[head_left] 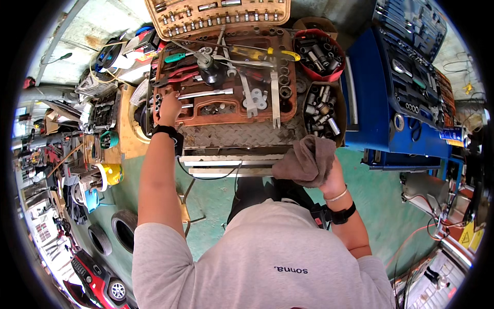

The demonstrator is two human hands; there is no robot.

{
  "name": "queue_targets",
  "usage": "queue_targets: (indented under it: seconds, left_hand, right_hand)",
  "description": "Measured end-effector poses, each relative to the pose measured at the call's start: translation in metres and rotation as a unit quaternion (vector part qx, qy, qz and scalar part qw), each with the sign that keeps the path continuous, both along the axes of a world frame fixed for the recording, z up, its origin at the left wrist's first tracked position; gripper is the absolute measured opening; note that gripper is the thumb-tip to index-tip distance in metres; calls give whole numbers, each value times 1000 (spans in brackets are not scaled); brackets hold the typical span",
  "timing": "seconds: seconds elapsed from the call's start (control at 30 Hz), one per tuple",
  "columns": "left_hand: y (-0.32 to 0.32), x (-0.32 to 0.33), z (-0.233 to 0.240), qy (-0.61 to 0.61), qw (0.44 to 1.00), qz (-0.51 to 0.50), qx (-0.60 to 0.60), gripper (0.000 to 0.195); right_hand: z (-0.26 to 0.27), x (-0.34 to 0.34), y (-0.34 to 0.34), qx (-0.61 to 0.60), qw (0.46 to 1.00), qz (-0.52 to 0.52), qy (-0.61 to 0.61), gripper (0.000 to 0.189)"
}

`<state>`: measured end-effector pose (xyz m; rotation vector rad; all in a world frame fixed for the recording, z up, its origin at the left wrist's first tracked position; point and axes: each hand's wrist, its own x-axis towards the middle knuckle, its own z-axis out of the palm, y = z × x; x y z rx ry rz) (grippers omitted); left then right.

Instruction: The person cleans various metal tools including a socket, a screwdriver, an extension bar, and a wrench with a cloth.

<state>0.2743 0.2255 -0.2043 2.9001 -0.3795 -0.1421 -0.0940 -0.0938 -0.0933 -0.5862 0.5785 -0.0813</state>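
Note:
My left hand [170, 107] reaches over the left edge of an orange socket-set case [239, 120], its fingers at the end of a long chrome bar [206, 93]; whether they grip it is hidden. A bunched brown cloth [308, 160] is in my right hand [332, 181], in front of the bench edge. Pliers with red handles [181, 77], a green-handled ratchet [179, 57], a dark oil can [210, 71], a yellow-handled tool [283, 53] and flat metal pry tools [275, 96] lie or stand on the case.
Right of the case, a red bin [337, 73] and an open box [341, 116] hold sockets. A blue tool cabinet [364, 92] stands further right, with a tool tray on it. A wooden bench [129, 143] is at left. Tyres [124, 231] rest on the green floor.

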Motion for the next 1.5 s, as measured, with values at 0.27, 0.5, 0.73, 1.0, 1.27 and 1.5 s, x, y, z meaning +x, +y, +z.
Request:
queue_targets:
  seconds: [0.27,0.5,0.73,1.0,1.27,1.5]
  left_hand:
    - [-5,4,31,15,980,-119,160,23]
    - [-3,13,65,-20,933,-283,220,23]
    - [10,-31,96,163,946,-262,102,34]
    - [21,-135,125,332,896,-151,-253,28]
    - [-19,-210,207,410,720,-182,-529,24]
    - [-38,-232,219,533,641,-177,-523,22]
  right_hand:
    - [17,3,51,8,999,-28,-22,32]
    - [29,0,78,-41,999,-31,-13,33]
    - [35,7,93,-80,995,-15,-61,42]
    - [54,33,101,-84,985,-82,-126,45]
    - [107,92,114,-228,948,51,-217,26]
    - [119,86,139,-102,980,-134,-108,21]
